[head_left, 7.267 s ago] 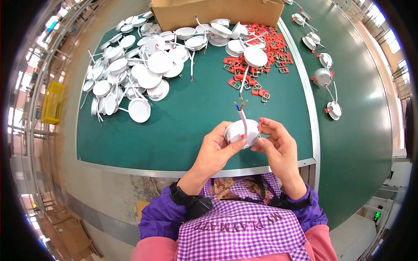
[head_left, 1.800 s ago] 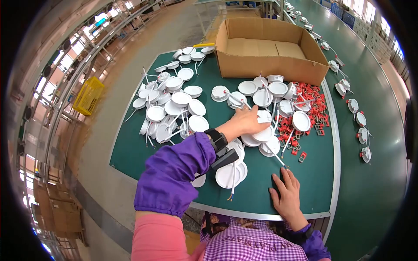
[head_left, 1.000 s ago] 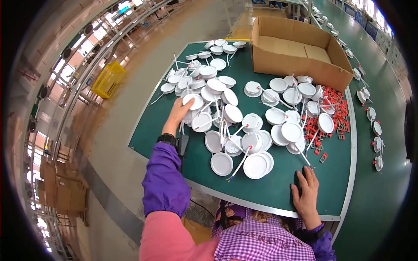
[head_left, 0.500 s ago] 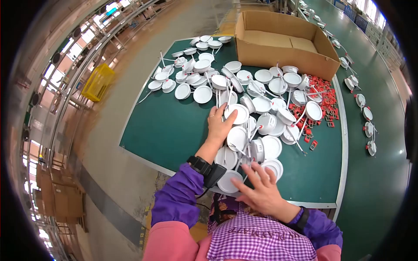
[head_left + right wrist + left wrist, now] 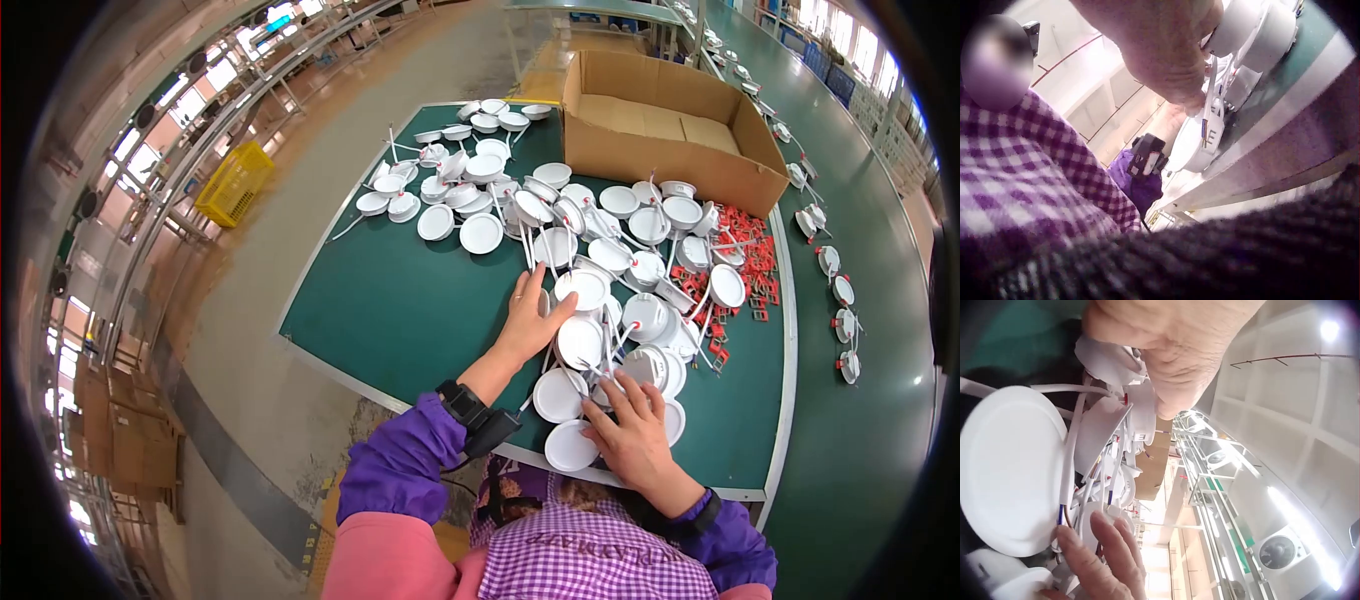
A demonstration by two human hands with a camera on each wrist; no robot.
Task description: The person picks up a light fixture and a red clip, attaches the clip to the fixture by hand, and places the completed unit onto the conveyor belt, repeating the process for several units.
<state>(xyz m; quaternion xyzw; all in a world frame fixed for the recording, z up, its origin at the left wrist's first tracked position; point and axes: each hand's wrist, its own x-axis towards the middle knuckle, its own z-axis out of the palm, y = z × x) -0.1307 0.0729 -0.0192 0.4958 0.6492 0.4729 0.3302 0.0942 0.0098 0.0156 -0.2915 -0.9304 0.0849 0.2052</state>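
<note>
My left hand (image 5: 527,325) lies with spread fingers against the left side of a heap of white round downlights (image 5: 582,342) with short cables. A white disc-faced downlight (image 5: 582,290) is right at its thumb and fingertips. At the front of the heap, my right hand (image 5: 632,435) touches the lights with loosely bent fingers, beside a downlight (image 5: 571,446) near the table edge. In the left wrist view, the right hand's fingers (image 5: 1100,556) reach among cables with bare blue and brown wire ends. The right wrist view shows a downlight (image 5: 1194,147) below the right hand (image 5: 1160,50).
More downlights (image 5: 481,233) lie at the table's back left. Red clips with metal frames (image 5: 750,262) are piled at the right, before a cardboard box (image 5: 670,165). A green conveyor (image 5: 880,440) carrying wired lights runs along the right. A metal strip edges the green table (image 5: 400,290).
Seconds ago both hands held one downlight with a red clip. Since then the left hand has swept lights from the left pile rightward and forward; the right hand has left the bare tabletop for the heap.
</note>
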